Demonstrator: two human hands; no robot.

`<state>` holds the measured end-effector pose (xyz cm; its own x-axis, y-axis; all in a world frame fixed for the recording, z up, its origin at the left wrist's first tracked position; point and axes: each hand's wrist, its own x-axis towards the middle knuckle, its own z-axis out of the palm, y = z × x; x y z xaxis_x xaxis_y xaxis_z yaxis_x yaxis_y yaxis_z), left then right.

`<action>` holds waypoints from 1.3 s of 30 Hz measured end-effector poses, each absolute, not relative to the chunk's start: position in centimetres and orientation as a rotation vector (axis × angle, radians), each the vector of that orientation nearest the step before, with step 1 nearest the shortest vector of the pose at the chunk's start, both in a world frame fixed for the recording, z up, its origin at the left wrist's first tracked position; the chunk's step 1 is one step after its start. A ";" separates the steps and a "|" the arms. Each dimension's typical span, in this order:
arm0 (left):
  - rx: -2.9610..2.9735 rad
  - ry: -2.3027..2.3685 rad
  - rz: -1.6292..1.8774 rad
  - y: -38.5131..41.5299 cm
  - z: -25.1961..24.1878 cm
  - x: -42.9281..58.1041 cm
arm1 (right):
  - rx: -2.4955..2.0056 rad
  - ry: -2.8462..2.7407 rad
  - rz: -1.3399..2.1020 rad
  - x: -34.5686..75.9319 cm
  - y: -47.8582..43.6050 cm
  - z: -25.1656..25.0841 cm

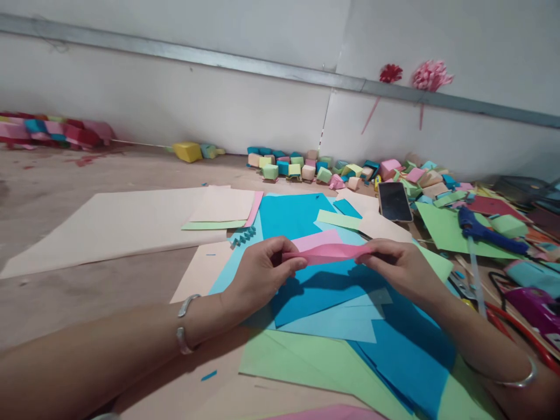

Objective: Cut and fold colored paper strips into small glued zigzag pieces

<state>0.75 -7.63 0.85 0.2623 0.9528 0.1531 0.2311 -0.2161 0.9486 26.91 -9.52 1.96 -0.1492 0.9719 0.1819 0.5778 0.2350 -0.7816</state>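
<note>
A folded pink paper strip [328,252] is stretched between both my hands just above a pile of coloured sheets. My left hand [262,275] pinches its left end with thumb and fingers closed. The strip's right end is pinched by my right hand [400,267] in the same way. Under the hands lie blue paper sheets [324,286] and, below those, green ones [306,361]. A second pink piece [315,239] lies flat just behind the strip. Each wrist wears a silver bangle.
A large cream sheet [114,227] lies at left. Many small folded paper cubes [306,166] line the wall behind. A phone [394,202], a blue glue gun [485,230], scissors with red handles [503,318] and a purple tool [536,306] sit at right.
</note>
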 end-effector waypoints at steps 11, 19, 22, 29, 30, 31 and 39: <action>1.959 1.119 1.064 -7.6 0.8 0.6 | -1.346 -1.842 0.585 26.4 -10.2 2.9; 2.059 1.039 1.133 -7.8 0.8 0.7 | -1.503 -1.899 0.618 26.6 -10.1 2.1; 2.117 1.022 1.121 -7.9 0.9 0.7 | -1.457 -1.994 0.504 26.7 -10.1 2.0; 2.164 1.006 1.124 -7.8 1.0 0.7 | -1.408 -2.158 0.479 26.3 -10.7 2.6; 2.165 1.007 1.129 -7.8 1.0 0.7 | -1.372 -2.170 0.505 26.3 -10.7 2.6; 2.162 1.013 1.134 -7.8 1.0 0.7 | -1.336 -2.172 0.521 26.3 -10.6 2.5; 2.137 1.040 1.023 -7.6 0.9 0.6 | -1.328 -2.121 0.571 26.5 -10.3 2.1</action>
<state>0.61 -7.58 0.86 0.4119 0.8223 0.3926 0.4067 -0.5515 0.7284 26.46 -10.26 2.11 -0.3469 0.9074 0.2374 0.6655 0.4164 -0.6194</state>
